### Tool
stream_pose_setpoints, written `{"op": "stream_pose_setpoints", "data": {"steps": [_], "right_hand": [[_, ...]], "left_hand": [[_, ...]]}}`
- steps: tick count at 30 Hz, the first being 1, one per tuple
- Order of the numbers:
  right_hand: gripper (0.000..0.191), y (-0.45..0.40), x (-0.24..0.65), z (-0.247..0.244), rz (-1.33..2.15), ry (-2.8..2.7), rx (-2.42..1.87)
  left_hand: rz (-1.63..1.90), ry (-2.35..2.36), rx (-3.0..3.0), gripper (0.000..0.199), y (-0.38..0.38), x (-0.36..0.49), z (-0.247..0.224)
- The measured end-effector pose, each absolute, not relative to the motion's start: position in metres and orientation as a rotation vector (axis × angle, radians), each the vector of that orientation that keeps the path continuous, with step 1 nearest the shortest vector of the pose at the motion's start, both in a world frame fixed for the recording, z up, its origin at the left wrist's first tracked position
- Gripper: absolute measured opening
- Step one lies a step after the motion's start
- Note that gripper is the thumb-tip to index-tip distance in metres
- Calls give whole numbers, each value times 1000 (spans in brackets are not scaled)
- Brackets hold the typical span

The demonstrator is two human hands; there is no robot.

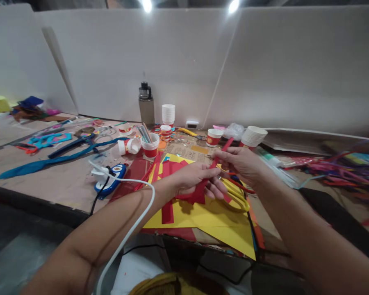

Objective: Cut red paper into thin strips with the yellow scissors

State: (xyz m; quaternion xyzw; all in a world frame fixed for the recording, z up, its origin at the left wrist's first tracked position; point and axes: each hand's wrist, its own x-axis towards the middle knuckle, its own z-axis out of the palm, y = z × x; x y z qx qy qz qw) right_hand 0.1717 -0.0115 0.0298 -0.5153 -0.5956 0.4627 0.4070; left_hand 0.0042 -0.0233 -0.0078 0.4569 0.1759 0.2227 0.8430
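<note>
A red paper strip (200, 193) runs diagonally between my hands, over the yellow sheets. My left hand (197, 180) grips its lower part between thumb and fingers. Higher up, my right hand (238, 162) pinches the same strip, whose tip rises past the fingers. Under the hands lie yellow paper sheets (184, 217) with red strips (167, 211) on top. Yellow scissor handles (241, 200) rest on the sheets just below my right hand; the blades are hidden.
Paper cups (212, 138), a cup of pencils (150, 145) and a bottle (146, 108) stand behind. A blue-and-white power strip (110, 182) sits left, and a white cable (141, 221) crosses my left forearm. Colourful pipe-cleaner-like strands (332, 168) are heaped right.
</note>
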Motion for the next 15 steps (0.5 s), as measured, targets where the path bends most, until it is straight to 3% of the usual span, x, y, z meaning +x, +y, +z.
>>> {"op": "stream_pose_setpoints", "data": {"steps": [15], "right_hand": [[31,-11,172,30,1205,-1584,-1186]], "left_hand": [[631,544,1024,18,-23,5,-1]]}}
